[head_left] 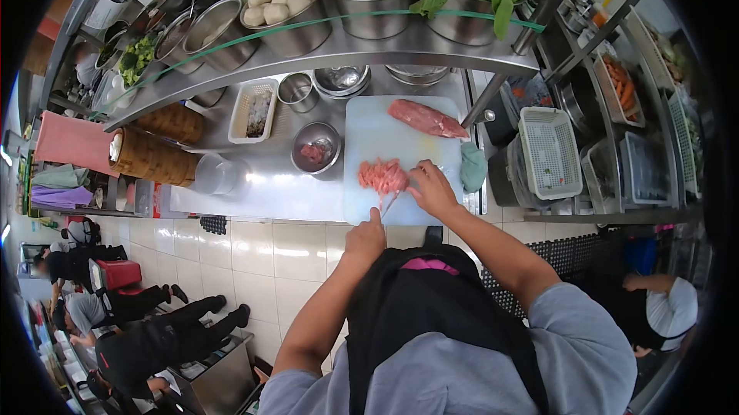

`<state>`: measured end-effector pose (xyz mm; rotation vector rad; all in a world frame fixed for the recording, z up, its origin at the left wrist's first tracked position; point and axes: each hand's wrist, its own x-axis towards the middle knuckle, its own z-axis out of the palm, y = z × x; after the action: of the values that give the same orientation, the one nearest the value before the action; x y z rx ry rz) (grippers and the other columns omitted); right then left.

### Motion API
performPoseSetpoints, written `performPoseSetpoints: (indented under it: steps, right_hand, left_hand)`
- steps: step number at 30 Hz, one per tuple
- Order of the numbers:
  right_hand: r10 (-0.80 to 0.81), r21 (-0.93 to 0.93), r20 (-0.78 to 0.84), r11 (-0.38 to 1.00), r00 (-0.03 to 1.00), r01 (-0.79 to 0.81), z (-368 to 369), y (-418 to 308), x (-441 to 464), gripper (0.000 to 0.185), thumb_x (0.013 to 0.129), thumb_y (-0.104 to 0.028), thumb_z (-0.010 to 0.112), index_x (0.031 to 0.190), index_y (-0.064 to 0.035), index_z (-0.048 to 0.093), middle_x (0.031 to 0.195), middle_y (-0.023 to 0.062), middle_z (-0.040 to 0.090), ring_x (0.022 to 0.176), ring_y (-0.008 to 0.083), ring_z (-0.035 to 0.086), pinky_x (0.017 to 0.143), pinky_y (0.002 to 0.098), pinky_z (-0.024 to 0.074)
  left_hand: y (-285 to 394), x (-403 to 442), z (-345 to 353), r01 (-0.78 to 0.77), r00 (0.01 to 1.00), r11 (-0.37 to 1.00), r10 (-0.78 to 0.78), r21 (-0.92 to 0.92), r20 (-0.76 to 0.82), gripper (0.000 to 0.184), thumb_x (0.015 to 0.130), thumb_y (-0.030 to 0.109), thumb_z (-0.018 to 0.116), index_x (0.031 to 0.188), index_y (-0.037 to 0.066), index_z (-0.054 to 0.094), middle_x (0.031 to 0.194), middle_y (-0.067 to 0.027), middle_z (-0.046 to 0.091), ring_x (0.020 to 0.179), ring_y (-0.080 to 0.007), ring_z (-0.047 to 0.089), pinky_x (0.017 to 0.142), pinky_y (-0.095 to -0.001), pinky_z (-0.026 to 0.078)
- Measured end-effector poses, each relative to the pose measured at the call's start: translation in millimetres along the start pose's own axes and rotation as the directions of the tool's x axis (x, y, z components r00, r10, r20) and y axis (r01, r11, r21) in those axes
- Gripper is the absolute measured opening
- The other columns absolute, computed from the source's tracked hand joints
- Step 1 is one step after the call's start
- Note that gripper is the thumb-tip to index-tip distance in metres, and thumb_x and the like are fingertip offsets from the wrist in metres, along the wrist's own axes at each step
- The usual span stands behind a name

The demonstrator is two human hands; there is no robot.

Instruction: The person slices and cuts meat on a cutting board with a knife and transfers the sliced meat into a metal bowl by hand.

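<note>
"Left side?"

"My left hand (365,239) grasps the knife (390,202) (its handle hidden from view)."

"Right side?"

"My right hand (432,189) touches the sliced meat (379,175) on the white board (366,126); how tightly the fingers close, I cannot tell. A larger piece (426,118) lies beyond."

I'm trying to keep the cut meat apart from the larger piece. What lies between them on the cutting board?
The head view shows only a bare stretch of the cutting board between the cut meat and the larger piece.
</note>
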<state>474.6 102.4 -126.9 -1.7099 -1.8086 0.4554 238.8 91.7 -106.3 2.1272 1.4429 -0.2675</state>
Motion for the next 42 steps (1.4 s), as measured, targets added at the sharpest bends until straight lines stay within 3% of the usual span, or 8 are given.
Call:
performPoseSetpoints:
  steps: [6,10,13,19,25,28,36,42]
  right_hand:
    - [-0.355,-0.052,0.069,0.932,0.932,0.359,18.4,-26.6,-18.4,0.033,0.084,-0.025,0.08,0.117,-0.0237,0.079,0.14,0.0083,0.062,0.137,0.0307,0.051,0.119,0.0596,0.0325]
    - [-0.338,-0.149,0.038,0.928,0.94,0.34,38.0,-9.5,-4.6,0.032,0.084,-0.027,0.08,0.116,-0.0264,0.079,0.14,0.0047,0.063,0.141,0.0311,0.049,0.12,0.0611,0.0306]
    - [-0.318,-0.215,0.025,0.924,0.948,0.316,41.5,4.7,2.3,0.03,0.086,-0.028,0.078,0.117,-0.0265,0.08,0.138,0.0039,0.065,0.142,0.0316,0.049,0.121,0.06,0.031]
    - [-0.206,-0.164,0.056,0.963,0.977,0.212,39.6,-8.5,22.6,0.052,0.087,-0.036,0.078,0.136,-0.024,0.069,0.149,0.0102,0.056,0.143,0.0374,0.047,0.121,0.0605,0.0324]
    - [-0.41,-0.234,0.287,0.846,0.866,0.479,65.6,-37.6,62.1,0.063,0.087,-0.054,0.074,0.141,-0.024,0.063,0.151,0.0137,0.051,0.143,0.039,0.044,0.121,0.0588,0.0304]
    - [-0.36,-0.22,0.432,0.847,0.827,0.483,72.0,-21.0,65.4,0.054,0.087,-0.053,0.072,0.133,-0.0259,0.068,0.146,0.0113,0.055,0.136,0.0341,0.049,0.117,0.0558,0.0333]
    - [-0.395,-0.339,0.185,0.834,0.9,0.436,89.6,-3.0,56.9,0.015,0.085,-0.031,0.072,0.094,-0.0199,0.068,0.103,0.0047,0.06,0.089,0.0258,0.068,0.069,0.0438,0.0594]
    - [-0.248,-0.251,0.223,0.92,0.943,0.301,82.2,-2.2,72.6,0.014,0.083,-0.026,0.072,0.096,-0.02,0.072,0.1,0.0043,0.063,0.08,0.0241,0.072,0.068,0.0422,0.0612]
  left_hand:
    - [9.7,-22.5,-34.2,-0.006,0.998,1.0,0.007,0.026,-0.061,0.04,0.099,0.021,0.066,0.122,0.002,0.039,0.105,-0.0295,0.065,0.09,-0.0496,0.072,0.075,-0.0579,0.059]
    - [0.0,-43.7,-66.1,-0.024,0.996,1.0,0.026,0.017,-0.087,0.033,0.099,0.017,0.063,0.122,0.004,0.042,0.102,-0.0253,0.066,0.088,-0.0456,0.073,0.072,-0.0546,0.06]
    - [-20.8,-73.9,-108.2,0.031,1.0,0.999,-0.031,-0.033,0.005,0.041,0.096,0.018,0.07,0.123,0.007,0.041,0.108,-0.026,0.066,0.099,-0.0502,0.069,0.084,-0.0573,0.056]
    - [-82.6,-125.3,-149.1,0.061,0.996,0.978,-0.074,-0.202,-0.055,0.031,0.095,0.016,0.07,0.12,0.008,0.053,0.105,-0.0249,0.071,0.102,-0.048,0.067,0.086,-0.0552,0.053]
    - [-125.8,-130.5,-142.8,0.123,0.987,0.957,-0.146,-0.264,-0.07,0.03,0.097,0.016,0.069,0.121,0.008,0.052,0.103,-0.0237,0.072,0.099,-0.0479,0.068,0.085,-0.0548,0.054]
    - [-140.9,-136.1,-140.1,0.118,0.985,0.946,-0.15,-0.301,-0.083,0.03,0.097,0.015,0.069,0.12,0.009,0.051,0.105,-0.0215,0.072,0.098,-0.0466,0.068,0.084,-0.0546,0.054]
    - [-166.5,-141.8,-116.0,0.109,0.982,0.917,-0.16,-0.384,-0.103,0.029,0.096,0.013,0.069,0.119,0.008,0.052,0.104,-0.0216,0.073,0.097,-0.0462,0.069,0.083,-0.0538,0.055]
    - [-162.3,-141.0,-105.7,0.117,0.971,0.886,-0.197,-0.448,-0.136,0.028,0.096,0.013,0.069,0.118,0.007,0.052,0.099,-0.0237,0.072,0.095,-0.0473,0.069,0.081,-0.0536,0.054]
